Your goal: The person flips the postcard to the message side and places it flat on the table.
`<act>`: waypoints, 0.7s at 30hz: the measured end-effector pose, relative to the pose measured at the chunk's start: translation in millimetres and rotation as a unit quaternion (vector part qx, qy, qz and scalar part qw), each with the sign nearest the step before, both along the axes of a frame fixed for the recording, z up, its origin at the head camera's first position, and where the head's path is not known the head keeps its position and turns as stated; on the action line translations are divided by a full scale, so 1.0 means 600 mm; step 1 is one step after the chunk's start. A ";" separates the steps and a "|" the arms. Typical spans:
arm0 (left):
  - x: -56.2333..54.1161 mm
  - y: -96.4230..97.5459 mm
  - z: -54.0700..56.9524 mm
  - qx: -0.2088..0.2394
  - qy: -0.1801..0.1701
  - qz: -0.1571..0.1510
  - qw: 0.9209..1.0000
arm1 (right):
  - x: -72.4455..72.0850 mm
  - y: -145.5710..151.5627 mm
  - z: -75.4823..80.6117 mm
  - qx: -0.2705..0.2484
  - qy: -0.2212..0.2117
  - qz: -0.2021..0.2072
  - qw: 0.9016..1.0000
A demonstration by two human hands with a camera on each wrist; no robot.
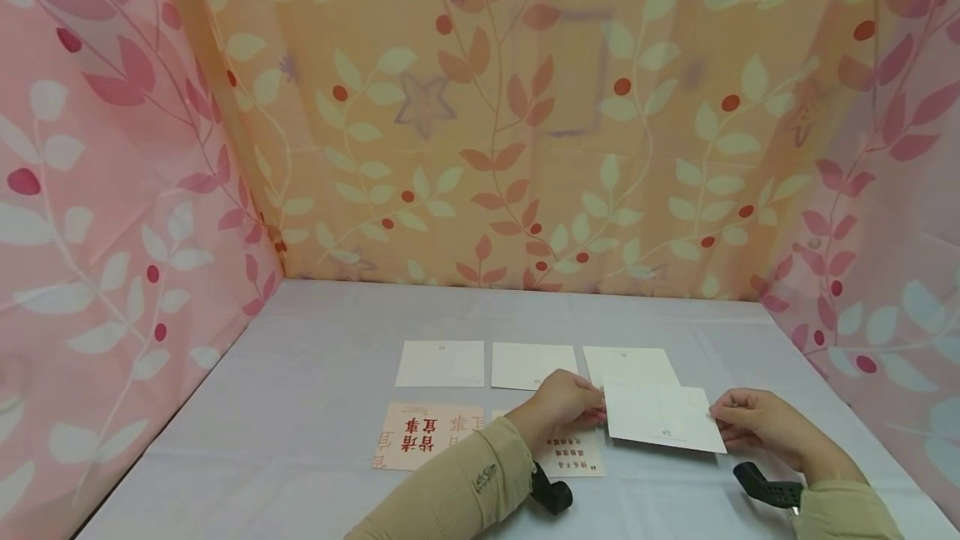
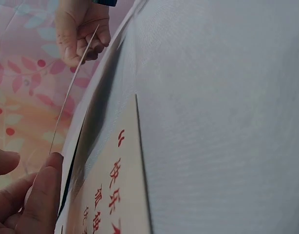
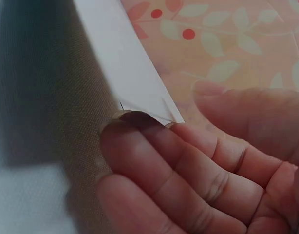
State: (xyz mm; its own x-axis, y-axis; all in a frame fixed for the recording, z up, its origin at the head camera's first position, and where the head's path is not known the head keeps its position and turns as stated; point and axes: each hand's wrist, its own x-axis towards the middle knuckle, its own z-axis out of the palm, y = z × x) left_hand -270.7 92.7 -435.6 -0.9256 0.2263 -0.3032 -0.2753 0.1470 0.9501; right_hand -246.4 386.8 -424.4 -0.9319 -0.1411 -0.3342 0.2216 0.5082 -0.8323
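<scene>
A white card (image 1: 656,419) is raised just off the cloth between the two hands. My left hand (image 1: 561,405) holds its left edge with the fingertips, and my right hand (image 1: 765,425) holds its right edge. In the left wrist view the card (image 2: 70,87) is seen nearly edge-on. Fingertips of the right hand touch the end of the card (image 3: 122,53) in the right wrist view, with the thumb lifted off it. Under the left forearm lies a card with red characters (image 1: 573,461), partly covered.
Three blank-faced cards, a left one (image 1: 440,365), a middle one (image 1: 528,363) and a right one (image 1: 630,363), form a back row. An orange-printed card (image 1: 412,432) lies in front. White cloth (image 1: 225,440) covers the table; patterned curtains (image 1: 495,107) stand around it.
</scene>
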 end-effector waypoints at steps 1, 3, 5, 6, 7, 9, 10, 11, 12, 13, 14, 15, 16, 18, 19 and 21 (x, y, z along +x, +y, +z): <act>0.001 0.001 0.000 0.000 -0.004 0.001 1.000 | 0.000 0.000 -0.001 0.002 -0.001 0.000 1.000; 0.002 0.002 -0.001 0.001 -0.014 0.000 1.000 | 0.000 0.001 -0.002 0.006 -0.004 -0.002 1.000; 0.004 0.002 -0.003 0.008 -0.025 0.001 1.000 | 0.000 0.002 -0.003 0.008 -0.006 -0.002 1.000; 0.005 0.001 -0.003 0.012 -0.028 0.000 1.000 | 0.001 0.003 -0.004 0.008 -0.007 -0.001 1.000; 0.007 0.000 -0.004 0.015 -0.033 0.000 0.999 | 0.001 0.003 -0.004 0.009 -0.009 -0.001 1.000; 0.010 -0.001 -0.005 0.017 -0.037 -0.005 0.999 | 0.002 0.004 -0.004 0.008 -0.010 0.003 1.000; 0.013 -0.002 -0.005 0.018 -0.037 -0.006 0.999 | 0.002 0.005 -0.005 0.006 -0.009 0.006 1.000; 0.015 -0.002 -0.005 0.018 -0.038 -0.007 0.999 | 0.002 0.005 -0.005 0.006 -0.009 0.009 1.000; 0.017 -0.003 -0.005 0.020 -0.038 -0.008 0.999 | 0.002 0.006 -0.005 0.005 -0.010 0.011 1.000; 0.018 -0.004 -0.005 0.020 -0.037 -0.012 0.999 | 0.003 0.007 -0.005 0.004 -0.010 0.015 1.000; 0.019 -0.004 -0.005 0.021 -0.036 -0.013 0.999 | 0.003 0.007 -0.005 0.003 -0.009 0.019 1.000; 0.020 -0.005 -0.006 0.023 -0.034 -0.014 0.999 | 0.004 0.007 -0.006 0.002 -0.011 0.018 1.000; 0.021 -0.006 -0.007 0.024 -0.034 -0.015 0.999 | 0.004 0.007 -0.006 0.002 -0.013 0.018 1.000; 0.022 -0.008 -0.008 0.026 -0.032 -0.022 0.999 | 0.004 0.007 -0.007 0.002 -0.018 0.017 1.000; 0.022 -0.009 -0.010 0.025 -0.032 -0.025 0.999 | 0.004 0.007 -0.008 0.003 -0.020 0.016 1.000; 0.022 -0.011 -0.012 0.021 -0.032 -0.032 0.999 | 0.004 0.006 -0.009 0.002 -0.026 0.011 1.000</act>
State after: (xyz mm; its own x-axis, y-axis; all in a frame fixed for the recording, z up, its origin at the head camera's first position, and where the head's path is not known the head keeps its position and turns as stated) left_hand -257.5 86.0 -442.7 -0.8875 0.2989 -0.3506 -0.3275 0.1260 0.9364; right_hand -243.9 390.4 -429.6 -0.9098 -0.1598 -0.3831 0.2536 0.5167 -0.8177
